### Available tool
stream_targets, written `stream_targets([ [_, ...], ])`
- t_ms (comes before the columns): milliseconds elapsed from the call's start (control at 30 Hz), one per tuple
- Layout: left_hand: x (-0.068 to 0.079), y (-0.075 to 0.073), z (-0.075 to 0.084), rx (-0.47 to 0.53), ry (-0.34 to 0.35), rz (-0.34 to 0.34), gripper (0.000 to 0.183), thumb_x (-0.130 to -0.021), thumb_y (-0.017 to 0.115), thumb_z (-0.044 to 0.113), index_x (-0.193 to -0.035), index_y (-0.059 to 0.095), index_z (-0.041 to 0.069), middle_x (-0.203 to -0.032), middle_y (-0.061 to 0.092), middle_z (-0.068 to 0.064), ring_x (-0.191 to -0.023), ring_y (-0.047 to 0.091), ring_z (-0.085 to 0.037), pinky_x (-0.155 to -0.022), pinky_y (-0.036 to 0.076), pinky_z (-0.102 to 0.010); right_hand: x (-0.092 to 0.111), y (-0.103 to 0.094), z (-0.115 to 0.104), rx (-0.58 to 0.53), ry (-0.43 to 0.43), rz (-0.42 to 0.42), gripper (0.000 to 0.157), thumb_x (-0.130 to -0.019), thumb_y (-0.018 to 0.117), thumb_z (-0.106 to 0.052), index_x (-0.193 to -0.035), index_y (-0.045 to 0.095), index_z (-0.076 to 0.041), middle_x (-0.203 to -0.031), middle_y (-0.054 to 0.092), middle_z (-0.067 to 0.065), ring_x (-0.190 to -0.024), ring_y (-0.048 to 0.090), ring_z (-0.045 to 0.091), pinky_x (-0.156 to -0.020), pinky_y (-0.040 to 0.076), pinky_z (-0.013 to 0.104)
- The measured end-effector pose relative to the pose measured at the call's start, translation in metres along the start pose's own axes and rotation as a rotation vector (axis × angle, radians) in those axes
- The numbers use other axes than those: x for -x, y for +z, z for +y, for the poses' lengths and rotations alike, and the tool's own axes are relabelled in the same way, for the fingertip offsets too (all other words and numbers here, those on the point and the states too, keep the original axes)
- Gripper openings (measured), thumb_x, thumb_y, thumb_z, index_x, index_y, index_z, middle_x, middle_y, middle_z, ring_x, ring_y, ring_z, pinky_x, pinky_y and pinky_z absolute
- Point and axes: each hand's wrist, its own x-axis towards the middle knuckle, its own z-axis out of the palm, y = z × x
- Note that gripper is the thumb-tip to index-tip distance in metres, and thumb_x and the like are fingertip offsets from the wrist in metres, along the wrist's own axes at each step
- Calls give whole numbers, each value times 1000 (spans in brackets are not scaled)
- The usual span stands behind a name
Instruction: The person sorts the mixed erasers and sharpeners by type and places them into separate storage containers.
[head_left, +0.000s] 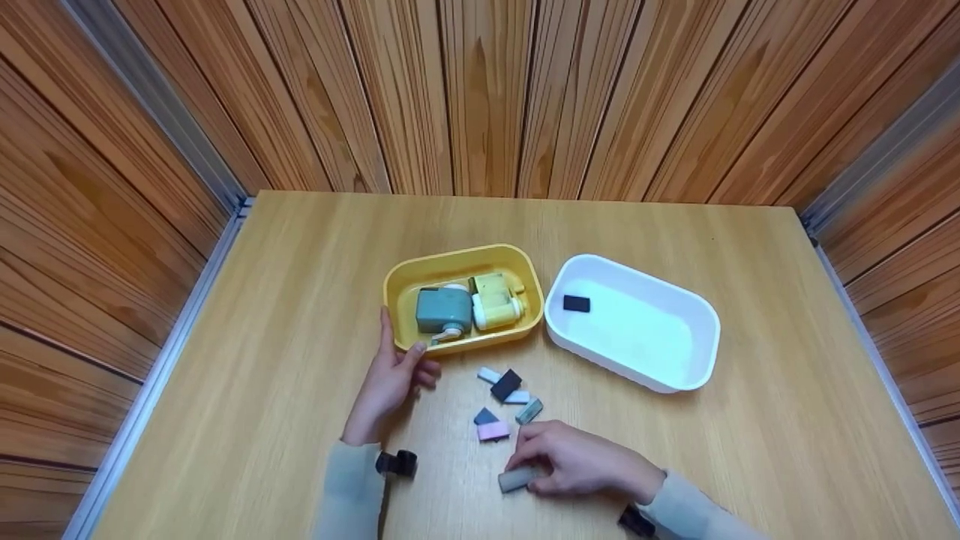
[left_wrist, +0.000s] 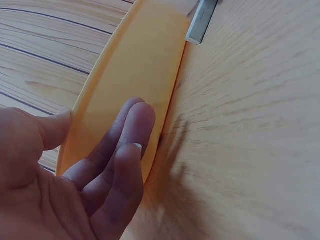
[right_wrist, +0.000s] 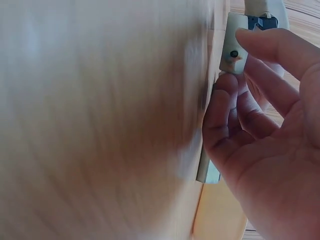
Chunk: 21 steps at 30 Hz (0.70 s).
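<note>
Pinched in right hand (head_left: 574, 457), lower centre of frame: grey block (head_left: 516, 480). Just above, loose on wooden tabletop (head_left: 247, 420): pink block (head_left: 493, 432), dark triangular block (head_left: 485, 416), black block (head_left: 506, 385). Left of centre: left hand (head_left: 391, 379), well apart from right, thumb and forefinger spread, touching lower-left corner of yellow tray (head_left: 450, 262). Inside: blue-green device (head_left: 442, 309), yellow device (head_left: 495, 300). Just beside, right of centre: white tray (head_left: 660, 337).

Head view: high, facing down toward table's (head_left: 255, 420) far edge
Wrist views: close, along table
Head, left wrist share: yellow tub (left_wrist: 125, 70)
</note>
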Motion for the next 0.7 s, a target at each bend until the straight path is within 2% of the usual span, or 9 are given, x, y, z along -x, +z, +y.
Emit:
stream_targets([
  [200,0,0,0,4,-1,0,84,-106,50,28,-152,-15,53,-94,71,-17,-80,69,-34,-66,54,-36,1,-4,-1,9,2,29,31,-88,75,-20,-117,73,-30,-105,57,-17,-91,52,2,-79,44,24],
  [433,0,0,-2,-14,49,4,86,-105,52,26,-154,-16,48,-93,72,-17,-78,70,-34,-65,54,-37,2,-8,-2,23,7,60,30,-88,75,-18,-116,74,-29,-104,57,-17,-92,52,4,-82,44,25],
  [700,-1,-1,-2,-12,30,1,84,-106,50,26,-153,-17,48,-94,72,-18,-80,70,-36,-66,54,-39,3,-14,-3,-22,39,96,32,-89,74,-17,-118,73,-31,-105,58,-15,-92,52,6,-79,44,26],
])
